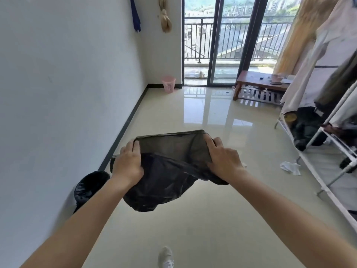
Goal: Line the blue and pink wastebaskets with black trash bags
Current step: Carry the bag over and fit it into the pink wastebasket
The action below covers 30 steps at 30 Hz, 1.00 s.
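Observation:
I hold a black trash bag [170,171] in front of me at chest height, its mouth stretched wide between both hands. My left hand [128,161] grips the bag's left edge and my right hand [224,159] grips the right edge. The rest of the bag hangs loose below. The pink wastebasket [168,84] stands unlined in the far corner beside the glass door. Against the wall at my lower left stands a wastebasket [89,187] with a black bag lining it; its own colour is hidden.
A white wall runs along the left. A low wooden table [258,84] stands far right by the sliding glass door [222,45]. A clothes rack [328,122] with hanging garments fills the right side. Crumpled white paper [290,167] lies on the tiled floor. My shoe [165,257] shows at the bottom.

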Available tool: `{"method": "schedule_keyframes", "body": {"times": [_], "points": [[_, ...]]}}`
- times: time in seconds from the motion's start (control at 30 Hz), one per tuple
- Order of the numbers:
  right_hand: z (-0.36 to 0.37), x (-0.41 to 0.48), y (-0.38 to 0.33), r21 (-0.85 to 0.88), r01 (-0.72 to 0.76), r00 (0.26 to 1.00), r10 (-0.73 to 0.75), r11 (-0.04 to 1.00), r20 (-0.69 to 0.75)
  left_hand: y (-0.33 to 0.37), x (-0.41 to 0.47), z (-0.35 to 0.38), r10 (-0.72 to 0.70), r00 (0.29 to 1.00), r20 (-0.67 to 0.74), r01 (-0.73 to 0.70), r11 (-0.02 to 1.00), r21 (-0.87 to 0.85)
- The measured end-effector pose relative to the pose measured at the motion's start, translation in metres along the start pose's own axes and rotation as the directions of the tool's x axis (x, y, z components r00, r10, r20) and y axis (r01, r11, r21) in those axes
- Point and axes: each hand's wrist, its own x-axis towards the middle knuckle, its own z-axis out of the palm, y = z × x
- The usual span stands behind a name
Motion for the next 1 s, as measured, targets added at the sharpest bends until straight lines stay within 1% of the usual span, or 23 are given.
{"method": "schedule_keyframes", "body": {"times": [0.07,0.13,0.17,0.2,0.27,0.3,0.33,0.37,0.4,0.47,0.5,0.57,0.67,0.73,0.8,0.87,0.93,1.0], "points": [[0.011,0.069,-0.001,-0.091,-0.008,1.0,0.009,0.996,0.014,-0.021,0.062,0.016,-0.013,1.0,-0.009,0.013,0.997,0.071],[0.017,0.132,-0.002,-0.137,-0.016,0.999,0.021,0.99,0.031,-0.037,0.122,0.027,-0.035,0.999,-0.025,0.036,0.998,0.057],[0.021,0.165,-0.001,-0.151,-0.023,0.999,0.029,0.988,0.034,-0.045,0.156,0.031,-0.055,0.998,-0.033,0.055,0.999,-0.003],[0.022,0.198,0.0,-0.17,-0.025,0.999,0.03,0.985,0.027,-0.05,0.192,0.034,-0.084,0.996,-0.042,0.079,0.992,-0.099],[0.023,0.254,0.005,-0.207,-0.016,1.0,0.02,0.978,0.016,-0.056,0.258,0.032,-0.164,0.985,-0.046,0.143,0.945,-0.293],[0.023,0.284,0.01,-0.227,-0.02,1.0,0.021,0.974,0.003,-0.057,0.296,0.031,-0.191,0.98,-0.059,0.16,0.926,-0.343],[0.023,0.312,0.015,-0.238,-0.033,0.999,0.031,0.971,-0.015,-0.058,0.333,0.03,-0.21,0.975,-0.078,0.171,0.922,-0.349],[0.024,0.339,0.022,-0.233,-0.046,0.999,0.04,0.971,-0.032,-0.057,0.369,0.031,-0.205,0.973,-0.105,0.163,0.937,-0.31],[0.027,0.365,0.029,-0.212,-0.057,0.998,0.05,0.976,-0.036,-0.055,0.402,0.035,-0.172,0.976,-0.133,0.14,0.965,-0.223],[0.038,0.414,0.044,-0.179,-0.083,0.996,0.078,0.98,-0.036,-0.049,0.463,0.053,-0.077,0.986,-0.149,0.079,0.997,0.003],[0.046,0.441,0.053,-0.163,-0.106,0.994,0.101,0.981,-0.034,-0.044,0.494,0.065,-0.054,0.991,-0.123,0.066,0.993,0.096],[0.065,0.501,0.074,-0.107,-0.147,0.989,0.143,0.983,-0.046,-0.033,0.558,0.089,-0.036,0.998,-0.05,0.046,0.976,0.213],[0.097,0.594,0.111,-0.055,-0.198,0.978,0.194,0.979,-0.071,-0.016,0.658,0.121,-0.049,0.997,0.055,0.029,0.946,0.324],[0.114,0.662,0.136,-0.048,-0.227,0.973,0.225,0.973,-0.048,-0.006,0.728,0.137,-0.088,0.984,0.154,0.029,0.936,0.349],[0.121,0.725,0.154,-0.038,-0.232,0.973,0.233,0.972,-0.003,-0.001,0.789,0.145,-0.095,0.966,0.24,0.011,0.944,0.329],[0.124,0.795,0.171,-0.015,-0.213,0.977,0.214,0.977,0.015,-0.003,0.854,0.148,-0.064,0.955,0.29,-0.013,0.967,0.254],[0.12,0.862,0.18,0.009,-0.174,0.985,0.174,0.985,-0.021,-0.006,0.909,0.145,-0.028,0.96,0.28,-0.008,0.992,0.127],[0.119,0.927,0.183,0.064,-0.138,0.989,0.141,0.988,-0.037,-0.012,0.963,0.146,-0.042,0.975,0.219,0.046,0.999,-0.009]]}}
